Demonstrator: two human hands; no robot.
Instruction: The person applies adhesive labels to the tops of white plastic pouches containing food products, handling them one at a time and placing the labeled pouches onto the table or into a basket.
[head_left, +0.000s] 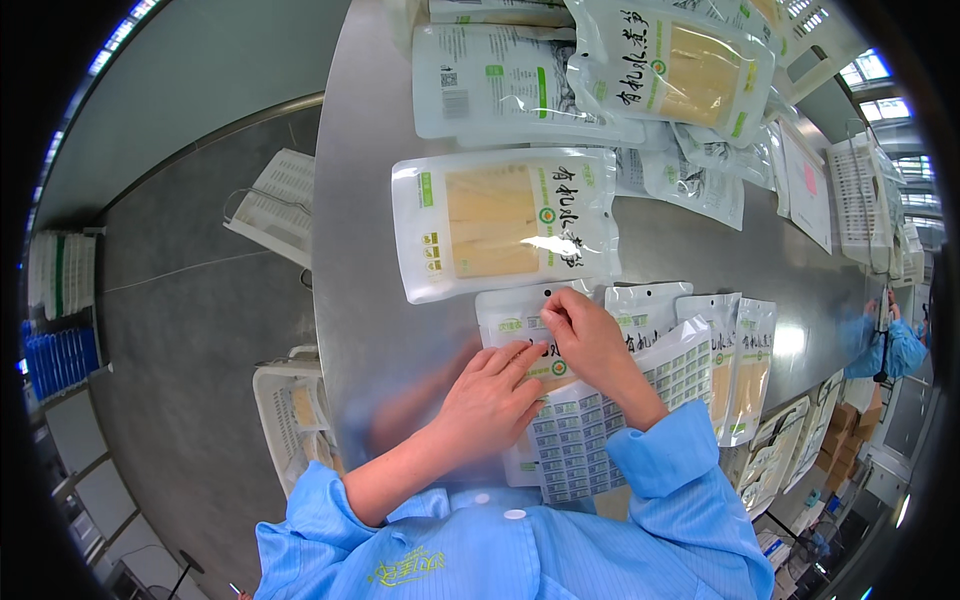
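Note:
In the head view, my left hand (491, 394) rests flat across a sealed pouch (502, 319) with a printed white front, fingers stretched out and slightly apart. My right hand (592, 345) is curled over the upper part of that pouch, thumb and forefinger together; whether a small sticker is between them is hidden. Beneath my right wrist and forearm lies a sheet of small printed stickers (574, 442), covering the pouch's lower part. Just beyond my hands, another pouch (491, 221) lies face up, showing pale yellow contents through its window.
Stacked pouches (525, 82) lie at the far side of the steel table (360, 225). More pouches (752, 367) are lined up to my right. A white plastic basket (277, 420) holding pouches stands beyond the table's left edge. At far right, a person in a blue sleeve (904, 349) is visible.

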